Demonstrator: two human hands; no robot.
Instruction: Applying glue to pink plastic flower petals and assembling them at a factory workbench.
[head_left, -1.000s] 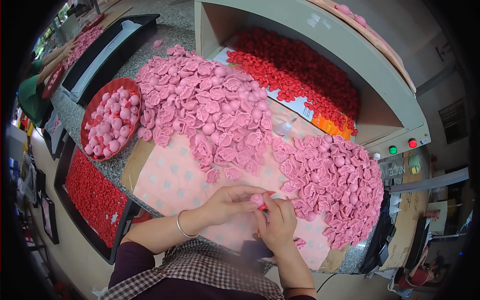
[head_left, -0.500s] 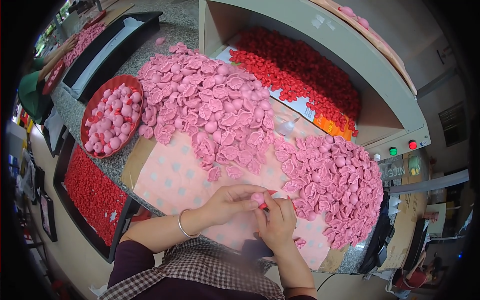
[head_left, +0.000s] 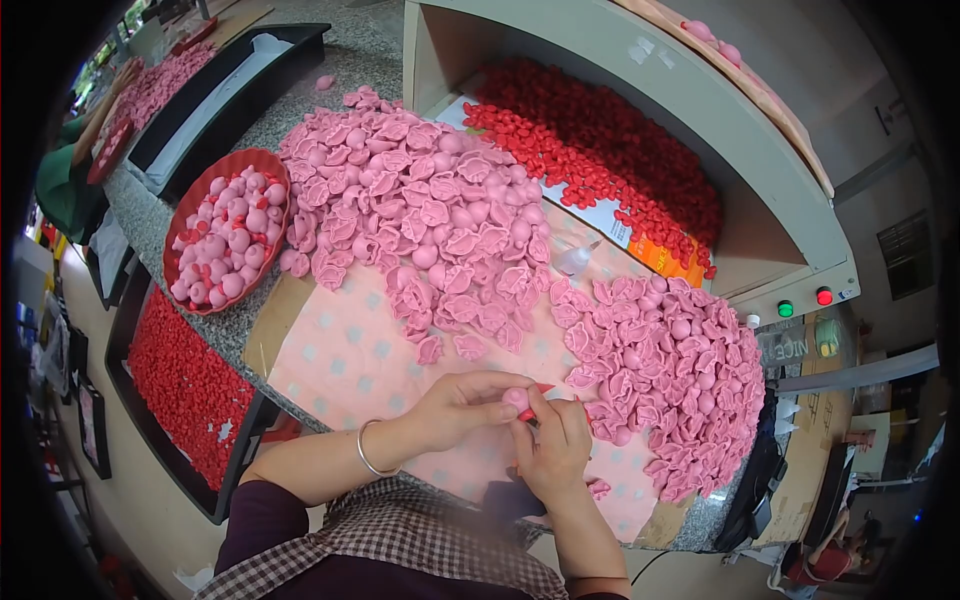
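Note:
My left hand (head_left: 468,402) pinches a small pink round piece (head_left: 516,398) at its fingertips. A silver bangle (head_left: 366,449) circles that wrist. My right hand (head_left: 552,446) sits right beside it, holding a thin red tool (head_left: 536,400) against the pink piece. Both hands hover over a pink dotted cloth (head_left: 345,360) at the near edge of the granite counter. A big heap of pink flat-rimmed moulded pieces (head_left: 430,215) lies beyond them, and a second heap (head_left: 670,375) spreads to the right of my hands.
A red round tray (head_left: 232,230) of pink balls stands at the left. A beige open box (head_left: 640,120) at the back holds red pieces. A black crate (head_left: 185,385) of red pieces sits below the counter's left edge. Green and red buttons (head_left: 800,303) are on the box's corner.
The hands have stayed in the same spot, with only slight finger shifts on the pink piece. The heaps and tray have not moved.

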